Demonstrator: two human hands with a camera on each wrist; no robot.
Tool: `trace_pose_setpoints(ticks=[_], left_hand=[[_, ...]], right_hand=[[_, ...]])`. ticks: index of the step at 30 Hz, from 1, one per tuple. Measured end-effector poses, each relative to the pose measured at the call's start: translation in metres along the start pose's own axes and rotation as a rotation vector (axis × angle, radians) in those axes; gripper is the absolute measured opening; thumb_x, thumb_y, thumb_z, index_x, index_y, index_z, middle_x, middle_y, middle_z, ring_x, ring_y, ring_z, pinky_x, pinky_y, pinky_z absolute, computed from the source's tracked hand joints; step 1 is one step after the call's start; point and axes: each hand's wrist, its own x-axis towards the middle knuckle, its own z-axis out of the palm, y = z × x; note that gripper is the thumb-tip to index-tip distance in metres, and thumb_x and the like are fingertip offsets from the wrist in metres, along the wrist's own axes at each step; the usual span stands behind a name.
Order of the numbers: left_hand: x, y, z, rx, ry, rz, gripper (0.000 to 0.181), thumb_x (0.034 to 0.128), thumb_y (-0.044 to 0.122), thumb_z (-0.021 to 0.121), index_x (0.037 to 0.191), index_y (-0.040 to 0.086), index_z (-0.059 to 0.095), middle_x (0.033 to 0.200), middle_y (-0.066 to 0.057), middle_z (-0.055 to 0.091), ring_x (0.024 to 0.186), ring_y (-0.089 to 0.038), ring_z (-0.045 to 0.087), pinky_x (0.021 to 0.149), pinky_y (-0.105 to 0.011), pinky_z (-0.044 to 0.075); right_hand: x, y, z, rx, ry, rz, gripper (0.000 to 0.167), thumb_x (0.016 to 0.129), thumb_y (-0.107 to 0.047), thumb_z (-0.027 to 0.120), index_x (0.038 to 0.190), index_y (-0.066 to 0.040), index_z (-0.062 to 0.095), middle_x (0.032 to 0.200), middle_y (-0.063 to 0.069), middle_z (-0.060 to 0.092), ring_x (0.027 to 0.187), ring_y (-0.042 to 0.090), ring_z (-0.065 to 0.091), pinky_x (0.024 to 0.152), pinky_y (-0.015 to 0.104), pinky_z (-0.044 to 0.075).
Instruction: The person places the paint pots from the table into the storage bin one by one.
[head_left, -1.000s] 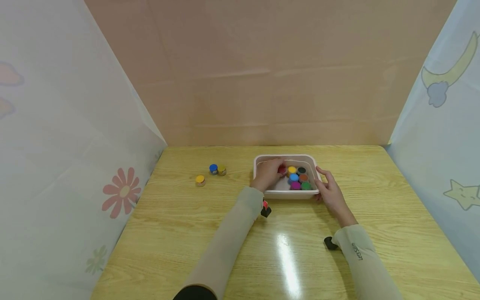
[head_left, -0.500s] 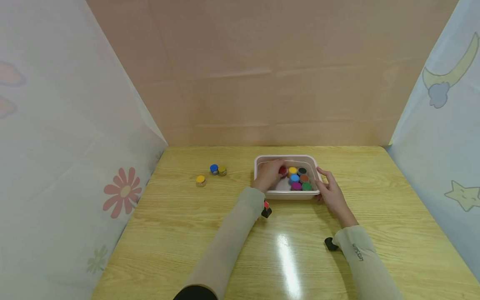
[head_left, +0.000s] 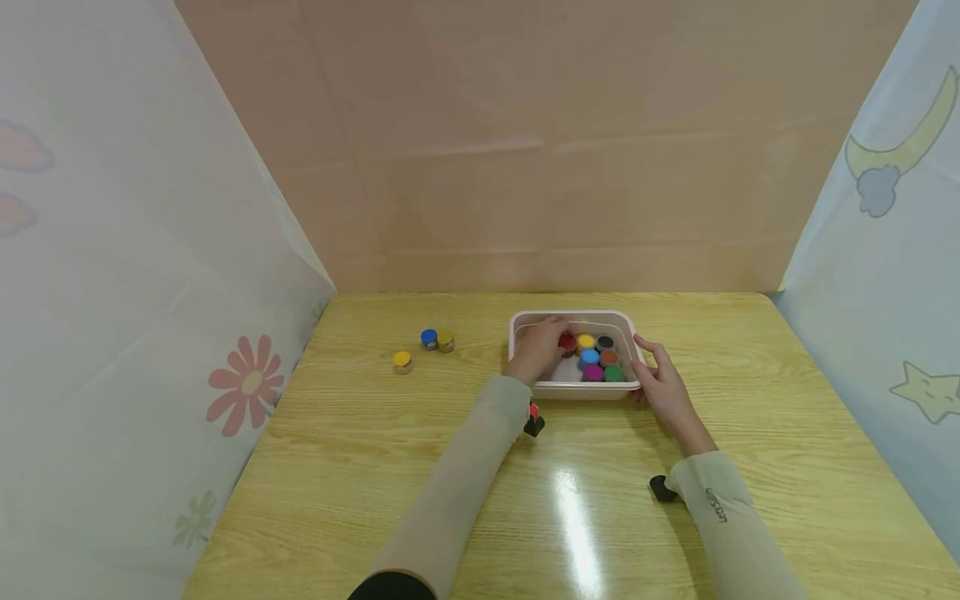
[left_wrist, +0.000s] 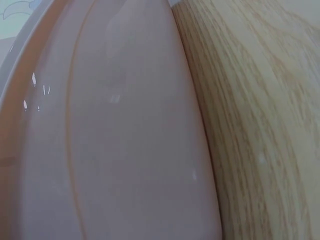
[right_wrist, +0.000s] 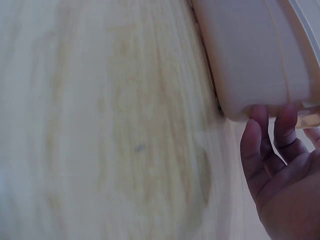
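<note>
A white plastic tray (head_left: 577,389) stands on the table, holding several small jars with coloured lids. My left hand (head_left: 536,348) reaches over its front left rim and holds a dark red jar (head_left: 568,345) between fingers and thumb. Right beside that jar are a yellow-lidded jar (head_left: 586,342) and a light blue one (head_left: 589,359). At the tray's right end, my right hand (head_left: 663,387) grips the rim and wall. Bent fingers (right_wrist: 286,125) touch the outer wall in the right wrist view. The left wrist view shows only tray wall and table, not the left fingers.
Left of the tray stand three more jars: a blue-lidded jar (head_left: 429,339), a dark yellow one (head_left: 446,341) touching or close to it, and an orange-yellow one (head_left: 402,362) nearer me. A brown backdrop (head_left: 555,167) rises behind the wooden table (head_left: 360,467).
The dark red jar has shifted very slightly right and toward me, with my left fingers still at it. My right hand stays in place on the tray.
</note>
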Motion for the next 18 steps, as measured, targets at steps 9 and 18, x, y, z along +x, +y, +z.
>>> trace_pose_setpoints(ticks=[9, 18], left_hand=[[0.0001, 0.0014, 0.0000, 0.002, -0.003, -0.006, 0.037, 0.0989, 0.008, 0.070, 0.134, 0.019, 0.065, 0.147, 0.002, 0.057, 0.128, -0.015, 0.058, 0.112, -0.032, 0.048], [0.0008, -0.0007, -0.0008, -0.016, 0.006, 0.005, 0.034, 0.0982, 0.006, 0.070, 0.130, 0.019, 0.067, 0.139, 0.002, 0.061, 0.120, -0.014, 0.060, 0.110, -0.031, 0.050]], right_hand=[[-0.0037, -0.0030, 0.0011, 0.014, 0.004, -0.021, 0.060, 0.112, -0.036, 0.040, 0.166, -0.018, 0.021, 0.111, 0.034, 0.064, 0.068, 0.021, 0.062, 0.060, 0.033, 0.056], [-0.0016, -0.0017, 0.0010, 0.003, 0.006, -0.021, 0.059, 0.112, -0.034, 0.040, 0.166, -0.017, 0.021, 0.098, 0.023, 0.067, 0.067, 0.023, 0.062, 0.059, 0.034, 0.056]])
